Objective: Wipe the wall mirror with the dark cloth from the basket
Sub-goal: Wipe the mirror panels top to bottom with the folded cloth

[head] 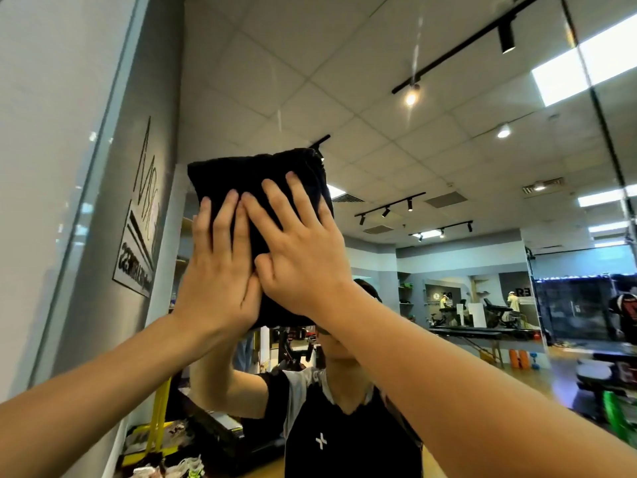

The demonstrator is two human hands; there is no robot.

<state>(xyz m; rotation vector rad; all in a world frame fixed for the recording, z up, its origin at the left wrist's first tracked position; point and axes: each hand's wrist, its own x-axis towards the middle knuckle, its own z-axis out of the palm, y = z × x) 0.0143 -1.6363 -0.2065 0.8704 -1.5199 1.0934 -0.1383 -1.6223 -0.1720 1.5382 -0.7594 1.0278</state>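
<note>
The dark cloth (256, 177), folded into a thick pad, is held flat against the wall mirror (448, 167) at head height, above the reflected person (344, 419). It is pressed there by the left hand (220, 270) and the right hand (303, 253), set side by side with fingers straight and slightly spread over the cloth; nothing is gripped or pinched, and the thumbs meet near the cloth's lower middle. Because the cloth is only pinned by flat palms, it is judged that it could slide out and drop if pressure were eased during a stroke, and that the folds could shift so bare fingertips smear the glass. Faint vertical streaks (415, 46) are seen higher on the mirror, so that area may be left unwiped if the reach falls short. Counted: one cloth, two hands, one mirror, with what looks like a seam (599, 108) at the right. A grey wall sign (139, 215) with reversed lettering is reflected at the left, and ceiling track lights (505, 36) appear above. The basket is not in view.
</note>
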